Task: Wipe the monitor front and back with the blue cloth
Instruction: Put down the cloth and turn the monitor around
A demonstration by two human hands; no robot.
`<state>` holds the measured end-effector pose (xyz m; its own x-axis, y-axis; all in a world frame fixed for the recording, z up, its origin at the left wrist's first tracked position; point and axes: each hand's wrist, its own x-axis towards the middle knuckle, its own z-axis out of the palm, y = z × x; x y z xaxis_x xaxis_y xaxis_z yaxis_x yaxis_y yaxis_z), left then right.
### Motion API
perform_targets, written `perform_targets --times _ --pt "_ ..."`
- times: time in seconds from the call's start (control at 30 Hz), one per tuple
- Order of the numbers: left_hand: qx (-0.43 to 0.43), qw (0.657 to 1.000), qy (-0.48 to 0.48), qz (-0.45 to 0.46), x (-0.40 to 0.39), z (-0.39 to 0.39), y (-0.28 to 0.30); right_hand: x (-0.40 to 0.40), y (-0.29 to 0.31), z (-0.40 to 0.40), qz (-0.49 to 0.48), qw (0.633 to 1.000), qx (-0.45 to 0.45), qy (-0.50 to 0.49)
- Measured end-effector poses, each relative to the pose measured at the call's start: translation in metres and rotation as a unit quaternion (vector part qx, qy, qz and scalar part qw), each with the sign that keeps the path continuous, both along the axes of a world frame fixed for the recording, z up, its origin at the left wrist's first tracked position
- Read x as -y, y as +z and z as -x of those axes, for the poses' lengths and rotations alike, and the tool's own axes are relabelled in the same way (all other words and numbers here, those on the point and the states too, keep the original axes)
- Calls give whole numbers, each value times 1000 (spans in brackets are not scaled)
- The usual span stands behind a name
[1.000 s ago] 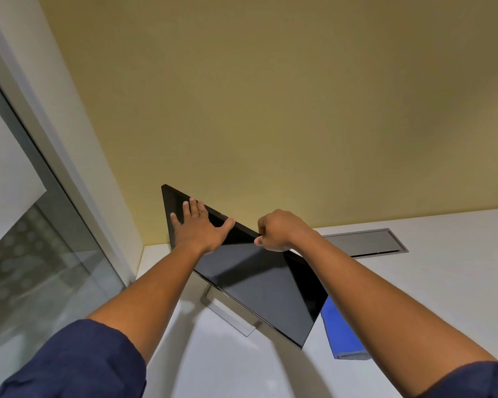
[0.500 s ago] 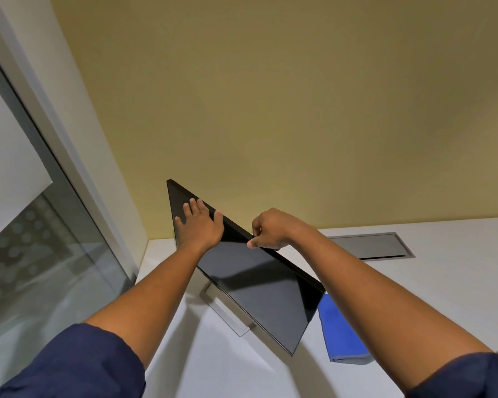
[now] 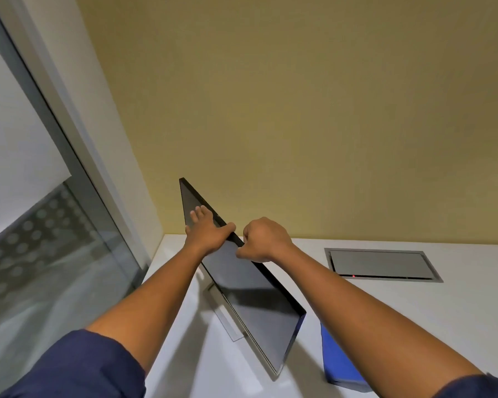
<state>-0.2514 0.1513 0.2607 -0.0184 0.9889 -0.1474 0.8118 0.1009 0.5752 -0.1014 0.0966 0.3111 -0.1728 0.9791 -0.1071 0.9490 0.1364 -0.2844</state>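
Observation:
A thin black monitor (image 3: 256, 300) stands on the white desk (image 3: 457, 311), turned edge-on so its dark screen faces left and toward me. My left hand (image 3: 206, 232) lies flat on the screen near the top edge, thumb hooked over that edge. My right hand (image 3: 263, 239) is closed on the same top edge just to the right. The folded blue cloth (image 3: 337, 360) lies on the desk to the right of the monitor, partly hidden by my right forearm. Neither hand touches the cloth.
The monitor's silver stand base (image 3: 227, 320) rests on the desk under the screen. A grey cable hatch (image 3: 381, 264) with a small red light is set into the desk at the right. A glass partition (image 3: 41, 254) runs along the left, a yellow wall behind.
The monitor has swung further round, its right end coming toward me and the screen now seen more edge-on. Both hands stayed on the top edge and moved closer together.

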Motion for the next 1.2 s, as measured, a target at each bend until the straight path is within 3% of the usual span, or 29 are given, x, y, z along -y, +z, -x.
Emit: perform_targets --times 0.3,0.4,0.47,0.6,0.73,0.97,1.2 --pt "63 996 -53 34 -4 7 8 4 0 8 45 997 -52 26" --pt "61 994 -65 61 -8 12 16 -3 5 0 106 989 -86 60" --pt "46 995 -74 58 -5 11 18 -17 7 -9 88 990 -92 65" --pt "26 996 -75 50 8 9 16 -53 -3 -16 -15 995 -76 63" --pt "45 993 -92 66 27 10 10 -73 -10 -9 -39 986 -7 164" --pt "27 990 -121 71 41 10 12 -101 -5 16 -69 932 151 322" --pt "54 984 -130 105 32 12 15 -108 -11 13 -87 939 124 310"
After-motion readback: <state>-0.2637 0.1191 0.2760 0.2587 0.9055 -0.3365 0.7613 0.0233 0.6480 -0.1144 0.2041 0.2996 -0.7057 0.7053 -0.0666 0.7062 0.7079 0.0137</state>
